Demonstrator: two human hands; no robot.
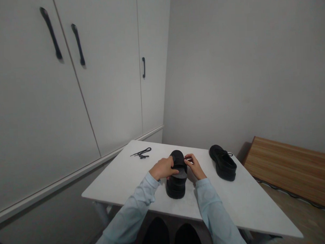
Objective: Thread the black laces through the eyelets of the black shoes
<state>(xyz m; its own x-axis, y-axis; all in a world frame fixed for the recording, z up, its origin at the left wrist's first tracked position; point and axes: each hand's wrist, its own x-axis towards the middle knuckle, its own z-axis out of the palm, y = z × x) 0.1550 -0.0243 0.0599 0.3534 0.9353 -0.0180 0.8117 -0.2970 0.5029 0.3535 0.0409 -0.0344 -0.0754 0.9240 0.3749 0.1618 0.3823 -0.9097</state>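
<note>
A black shoe [176,188] stands on the white table in front of me, heel towards me and toe pointing away. Its opening gapes, with a grey inner surface showing. My left hand [164,168] grips the shoe from the left, thumb laid over the opening. At the shoe's right edge is my right hand [194,166], its fingers bent and drawn together close to the upper. Whatever lies between those fingertips is too small to make out. A loose black shoelace [142,152] lies at the table's far left.
A second black shoe [223,163], with its lace in, rests towards the right of the white table [154,197]. Tall white cabinets [110,84] with dark handles line the left. Beyond the table's right edge is a wooden panel [292,171]. A plain wall rises behind.
</note>
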